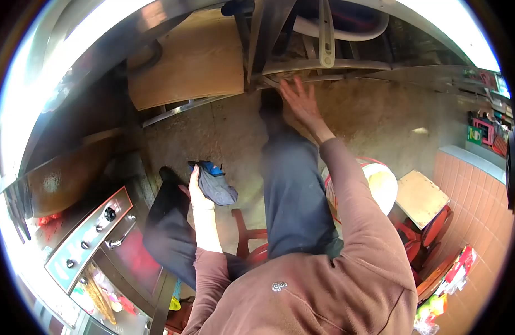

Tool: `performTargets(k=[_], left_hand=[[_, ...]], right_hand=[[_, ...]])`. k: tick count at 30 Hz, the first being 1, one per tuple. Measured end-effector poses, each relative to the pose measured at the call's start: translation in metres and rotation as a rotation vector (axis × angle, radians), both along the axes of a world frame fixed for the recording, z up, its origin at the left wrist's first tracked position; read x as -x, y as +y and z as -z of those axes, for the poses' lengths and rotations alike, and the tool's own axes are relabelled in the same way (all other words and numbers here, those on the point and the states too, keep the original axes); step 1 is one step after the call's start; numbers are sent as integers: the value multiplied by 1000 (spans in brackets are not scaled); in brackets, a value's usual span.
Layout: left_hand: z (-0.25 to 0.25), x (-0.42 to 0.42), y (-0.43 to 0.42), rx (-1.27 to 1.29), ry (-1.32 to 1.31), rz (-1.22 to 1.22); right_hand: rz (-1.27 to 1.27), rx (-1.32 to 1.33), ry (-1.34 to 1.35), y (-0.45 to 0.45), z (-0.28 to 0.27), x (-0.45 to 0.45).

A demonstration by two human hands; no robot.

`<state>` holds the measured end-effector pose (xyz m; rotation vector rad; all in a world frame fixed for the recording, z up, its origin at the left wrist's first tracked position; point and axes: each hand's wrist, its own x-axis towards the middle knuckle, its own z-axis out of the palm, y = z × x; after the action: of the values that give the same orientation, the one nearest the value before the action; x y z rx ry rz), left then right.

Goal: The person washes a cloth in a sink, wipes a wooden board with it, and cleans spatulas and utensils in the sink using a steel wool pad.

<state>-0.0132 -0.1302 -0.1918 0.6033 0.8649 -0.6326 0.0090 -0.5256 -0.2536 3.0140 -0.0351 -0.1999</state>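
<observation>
My left hand (198, 191) is closed around a bunched grey and blue cloth (216, 187), held low over the floor by my left leg. What sort of cloth article it is, I cannot make out. My right hand (303, 104) reaches forward with fingers spread and nothing in it. Its fingertips are close to the metal bar of a rack (352, 65); whether they touch it, I cannot tell. A pale flat handle (326, 39) with a hole at its end hangs down over that bar. My right foot is just left of this hand.
Left stands a metal appliance with a knobbed control panel (90, 234). A wooden board (188, 61) rests on the frame ahead. At right are a pale bucket (382, 187), a square board (421, 199) over red stools and a tiled wall (464, 206). A red chair (241, 231) is beneath me.
</observation>
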Motion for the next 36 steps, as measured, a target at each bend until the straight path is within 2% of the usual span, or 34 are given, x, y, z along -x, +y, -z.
performTargets(k=[2, 5, 6, 8, 11, 12, 15, 16, 18, 20, 24, 27, 33, 36], left_hand=[[0, 4, 4, 2, 1, 0], [2, 9, 9, -4, 6, -10], [2, 10, 10, -13, 5, -9], [5, 14, 13, -28, 5, -16], [2, 10, 11, -59, -8, -47], [-5, 9, 7, -85, -6, -53], [-13, 5, 4, -123, -16, -55], [-11, 6, 5, -106, -12, -86], [-5, 5, 9, -96, -13, -118], [0, 6, 14, -108, -22, -112], [6, 4, 21, -80, 5, -180], [-8, -3, 16, -72, 6, -251], [18, -2, 32, 31, 72, -274], [10, -9, 26, 5, 64, -255]], right_hand=[[17, 215, 122, -8, 12, 36], [493, -320, -143, -14, 30, 55], [506, -437, -319, -18, 35, 52], [529, -671, -664, -5, -4, 24], [330, -294, -447, 10, -20, -20], [254, -288, -364, 15, -24, -32], [311, -200, -27, 5, 9, -60], [493, -296, 264, 2, -9, -79], [332, -317, -439, -19, 45, -103], [244, -444, -716, -28, 53, -112], [365, -432, -641, -46, 34, -143], [436, -414, -588, -50, 28, -133], [471, -398, -533, -66, 26, -119], [479, -393, -525, -67, 31, -115]])
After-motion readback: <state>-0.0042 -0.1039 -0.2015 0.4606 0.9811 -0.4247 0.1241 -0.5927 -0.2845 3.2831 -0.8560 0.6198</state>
